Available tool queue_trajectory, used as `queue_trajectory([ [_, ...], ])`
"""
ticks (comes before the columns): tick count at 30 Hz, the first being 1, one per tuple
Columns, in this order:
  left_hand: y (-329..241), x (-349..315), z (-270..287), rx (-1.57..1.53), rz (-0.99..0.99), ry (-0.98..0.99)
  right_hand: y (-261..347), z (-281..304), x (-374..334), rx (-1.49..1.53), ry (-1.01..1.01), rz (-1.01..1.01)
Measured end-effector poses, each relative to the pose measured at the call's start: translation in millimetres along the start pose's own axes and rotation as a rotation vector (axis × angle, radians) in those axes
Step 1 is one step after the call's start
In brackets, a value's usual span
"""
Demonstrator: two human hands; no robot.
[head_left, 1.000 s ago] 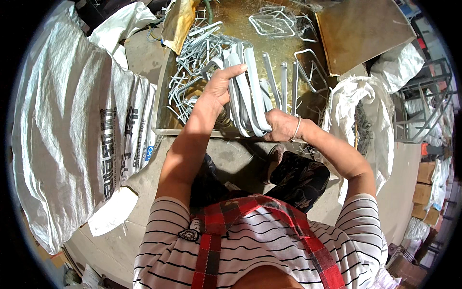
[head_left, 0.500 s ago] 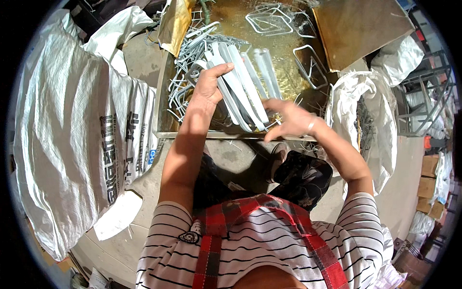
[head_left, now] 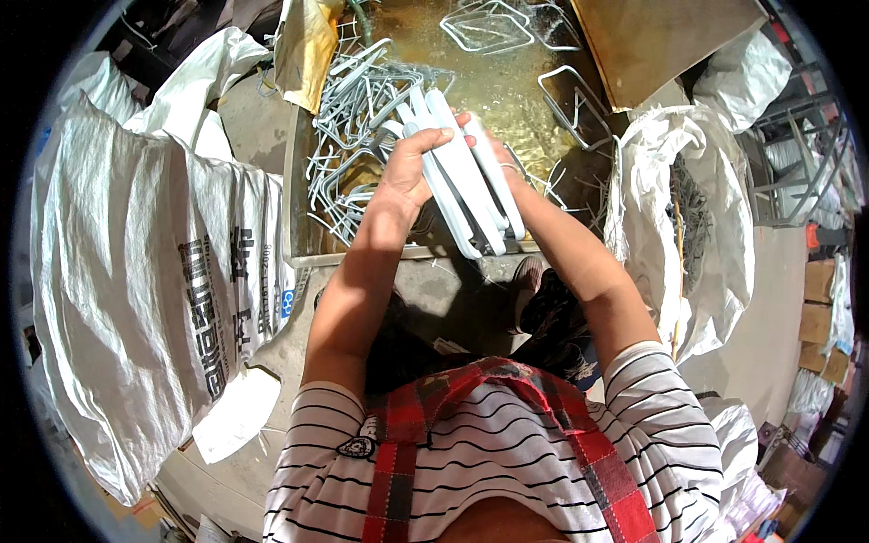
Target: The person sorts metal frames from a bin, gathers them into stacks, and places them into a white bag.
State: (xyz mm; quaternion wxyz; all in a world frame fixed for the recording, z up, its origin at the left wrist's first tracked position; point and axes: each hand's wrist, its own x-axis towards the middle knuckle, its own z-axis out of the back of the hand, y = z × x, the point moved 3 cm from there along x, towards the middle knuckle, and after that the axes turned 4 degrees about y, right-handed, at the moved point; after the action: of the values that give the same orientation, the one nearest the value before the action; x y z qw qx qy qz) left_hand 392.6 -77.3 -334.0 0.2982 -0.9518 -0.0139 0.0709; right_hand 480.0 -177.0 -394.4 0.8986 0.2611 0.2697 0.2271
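A bundle of long pale-grey bent strips (head_left: 466, 181) stands tilted over the near side of a shallow metal tray (head_left: 303, 258), its lower ends close to the rim. My left hand (head_left: 409, 167) is closed round the bundle from the left, thumb lying across the front strips. On the far right side of the bundle is my right hand (head_left: 503, 163), against or just behind the strips; its fingers are hidden and partly blurred. A tangled heap of similar grey bent pieces (head_left: 348, 118) fills the left part of the tray.
Thin wet liquid covers the tray's bottom, where a few loose grey frames (head_left: 575, 109) lie. A brown board (head_left: 670, 45) leans over the far right. Large white woven sacks flank me: a full one (head_left: 118, 271) at left, an open one (head_left: 733, 199) with dark wiry scraps at right.
My right hand has moved from the bundle's lower right, fingers spread, up to its far right side. The bundle has shifted slightly right and toward me in the left hand.
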Motion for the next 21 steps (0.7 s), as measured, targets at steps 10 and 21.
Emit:
queue_trajectory([
  [10,7.6,16.1,23.3,-0.058,-0.01,-0.143,-20.5,-7.8,38.3,-0.129,-0.129,-0.241],
  [21,-1.4,9.1,37.0,-0.169,-0.031,-0.171,40.8,17.3,-7.9,-0.014,-0.504,0.106],
])
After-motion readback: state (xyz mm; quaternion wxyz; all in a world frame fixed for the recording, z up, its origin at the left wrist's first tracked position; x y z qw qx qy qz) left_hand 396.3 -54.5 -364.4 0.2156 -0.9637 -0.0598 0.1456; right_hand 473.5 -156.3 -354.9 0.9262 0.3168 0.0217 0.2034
